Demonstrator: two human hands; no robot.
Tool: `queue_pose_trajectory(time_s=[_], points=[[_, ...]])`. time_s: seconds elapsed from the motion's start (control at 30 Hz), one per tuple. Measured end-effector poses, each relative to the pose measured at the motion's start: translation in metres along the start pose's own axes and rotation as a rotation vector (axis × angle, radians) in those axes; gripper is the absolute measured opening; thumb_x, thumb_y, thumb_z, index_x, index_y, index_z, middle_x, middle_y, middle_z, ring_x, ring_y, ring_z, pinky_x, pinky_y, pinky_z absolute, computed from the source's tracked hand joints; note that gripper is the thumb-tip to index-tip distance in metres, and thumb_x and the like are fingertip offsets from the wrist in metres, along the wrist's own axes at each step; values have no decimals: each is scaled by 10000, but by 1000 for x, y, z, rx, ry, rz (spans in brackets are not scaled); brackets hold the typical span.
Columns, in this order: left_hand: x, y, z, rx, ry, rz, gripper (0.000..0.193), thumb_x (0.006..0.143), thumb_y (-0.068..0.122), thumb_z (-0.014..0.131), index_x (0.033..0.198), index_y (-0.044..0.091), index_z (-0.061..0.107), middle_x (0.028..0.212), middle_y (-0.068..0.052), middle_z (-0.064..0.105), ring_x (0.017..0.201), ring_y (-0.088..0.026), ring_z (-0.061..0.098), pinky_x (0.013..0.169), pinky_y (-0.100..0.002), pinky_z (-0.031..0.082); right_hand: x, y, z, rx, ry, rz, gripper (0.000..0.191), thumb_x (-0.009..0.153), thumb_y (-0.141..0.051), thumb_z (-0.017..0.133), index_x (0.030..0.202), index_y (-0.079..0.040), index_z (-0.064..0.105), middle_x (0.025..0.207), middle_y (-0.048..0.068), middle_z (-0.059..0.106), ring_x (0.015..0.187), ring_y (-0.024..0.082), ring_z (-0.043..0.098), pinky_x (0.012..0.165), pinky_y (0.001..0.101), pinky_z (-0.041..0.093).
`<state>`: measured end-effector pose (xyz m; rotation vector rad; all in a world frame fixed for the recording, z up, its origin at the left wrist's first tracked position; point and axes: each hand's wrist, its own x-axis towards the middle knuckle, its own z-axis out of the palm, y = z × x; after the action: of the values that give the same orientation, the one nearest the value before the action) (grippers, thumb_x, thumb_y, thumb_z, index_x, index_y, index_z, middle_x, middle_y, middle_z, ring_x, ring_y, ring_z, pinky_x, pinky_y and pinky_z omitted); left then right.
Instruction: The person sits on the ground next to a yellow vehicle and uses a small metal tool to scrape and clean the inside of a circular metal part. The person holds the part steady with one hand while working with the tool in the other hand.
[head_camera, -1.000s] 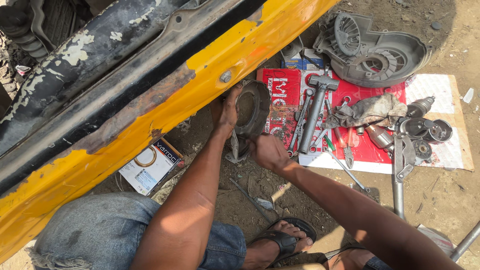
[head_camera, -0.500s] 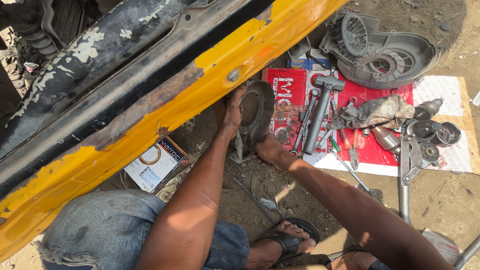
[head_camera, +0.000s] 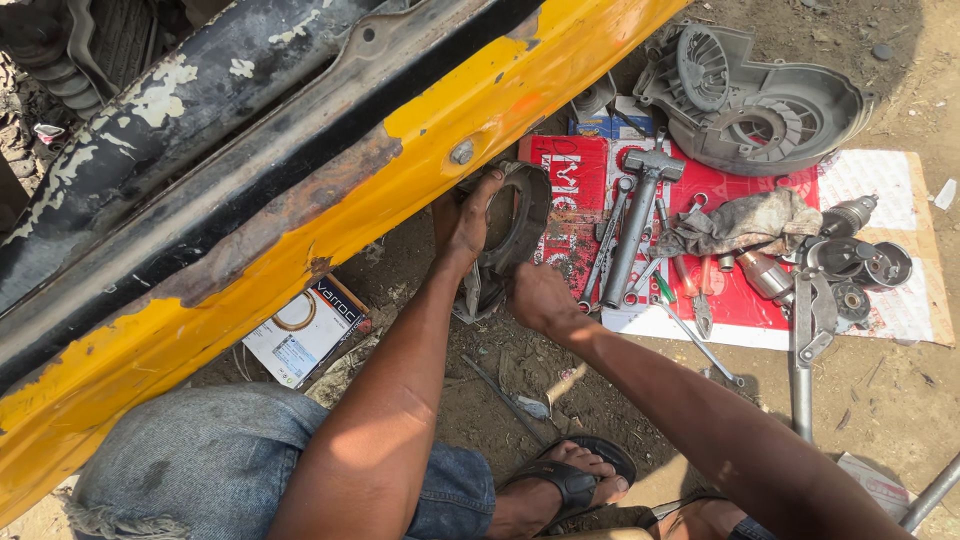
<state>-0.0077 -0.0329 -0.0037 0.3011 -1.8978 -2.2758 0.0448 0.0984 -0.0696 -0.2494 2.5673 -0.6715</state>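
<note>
Just under the rusted yellow vehicle sill (head_camera: 330, 225), the left hand (head_camera: 462, 222) and right hand (head_camera: 538, 297) both clamp a greasy round metal housing (head_camera: 512, 232) — its slick rim could slip from them onto the dirt ground (head_camera: 560, 370).

Round dark metal ring part (head_camera: 518, 225), grimy, hollow centre, tilted on edge; tucked just under the yellow panel (head_camera: 300, 250)
</note>
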Motion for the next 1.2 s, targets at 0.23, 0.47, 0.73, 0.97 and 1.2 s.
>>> queue_pose_trajectory(time_s=[0.23,0.47,0.73,0.97,1.2], points=[[1,-2,-5,46,65,-106,405,816,330,768,1127,93,662,926,22,657,665,-47,550,545,-237,457,7,5,1,842,-332,257,244,1010,-136,599,1006,83,704,690,118,663,483,136,532,390,282,446],[-1,-1,-4,3,13,-47,472,796,352,788,1130,35,679,921,-4,655,644,-48,535,524,-229,424,3,1,12,340,-106,66,290,1012,-216,618,962,56,706,712,147,689,525,139,532,505,315,463],[0,1,-4,-16,86,-154,462,748,360,791,1080,79,637,862,5,611,573,-58,506,455,-228,414,11,16,-4,399,-155,37,223,1006,-181,600,1020,-16,748,731,104,724,518,112,587,491,297,499],[1,-5,-11,-51,73,-158,424,776,368,795,1044,70,655,847,6,592,562,-46,500,466,-224,427,11,7,-7,533,-260,121,257,1003,-214,613,1044,-2,752,783,150,744,607,214,642,621,455,561],[0,0,-25,-16,-1,-221,396,796,382,770,973,55,632,716,0,563,520,-66,530,434,-250,406,-25,-11,-18,-46,-62,-373,297,959,-286,582,1084,-120,794,895,165,772,746,282,726,854,457,568]])
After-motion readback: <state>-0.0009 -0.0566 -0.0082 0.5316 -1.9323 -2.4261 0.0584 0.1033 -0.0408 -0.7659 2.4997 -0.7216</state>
